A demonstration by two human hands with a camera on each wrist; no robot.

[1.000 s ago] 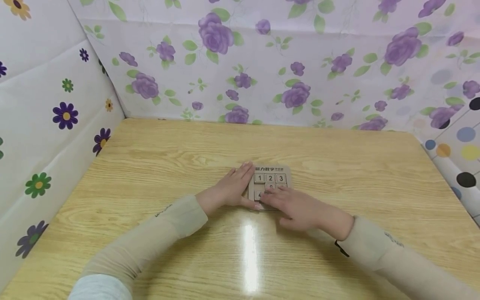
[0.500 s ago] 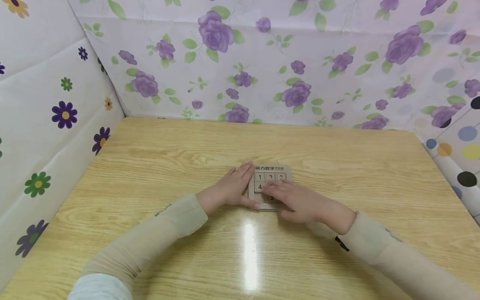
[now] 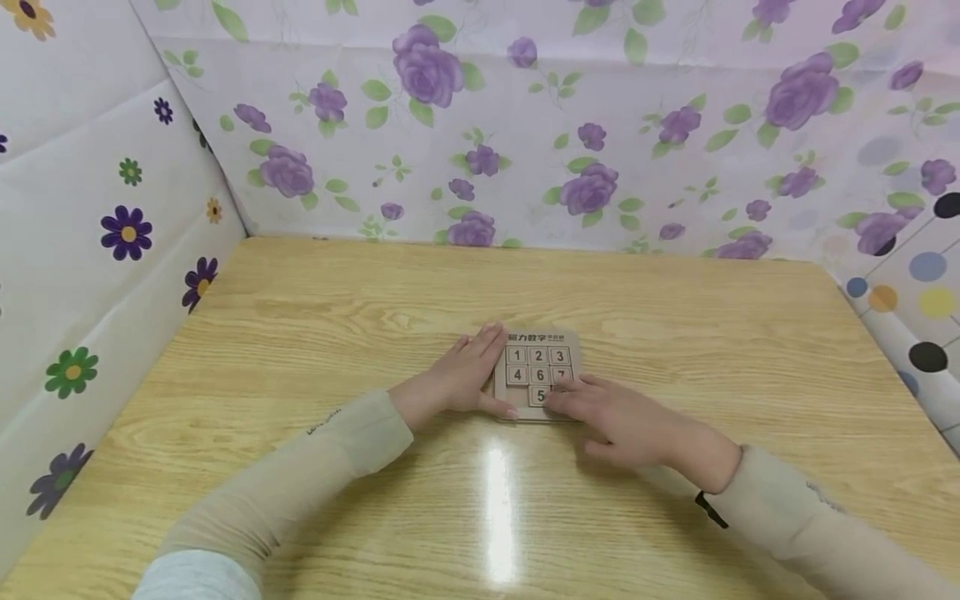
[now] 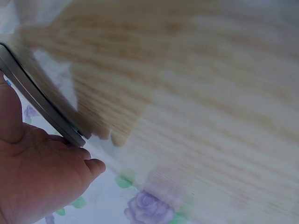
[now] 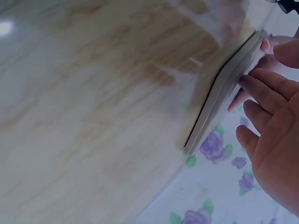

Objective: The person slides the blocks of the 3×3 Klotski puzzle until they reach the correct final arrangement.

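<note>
A sliding number puzzle lies flat on the table, with dark characters along its top edge. Its top row reads 1, 2, 3; the middle row shows 4, 6 and a partly covered 7. In the bottom row the left slot is vacant and tile 5 sits in the middle; fingers hide the lower right corner. My left hand holds the board's left side, fingers along the edge and thumb at the lower left corner. My right hand touches the right-hand tiles with extended fingertips, its palm raised in the right wrist view.
The wooden table extends around the puzzle, with a bright light reflection in front of it. A purple-flowered sheet hangs behind. Patterned sheets also stand at the left and right sides.
Tile 4 has moved up from the bottom row to the middle row, leaving the lower left slot vacant. My right hand has shifted right, uncovering 6 and 5. My left hand has stayed put.
</note>
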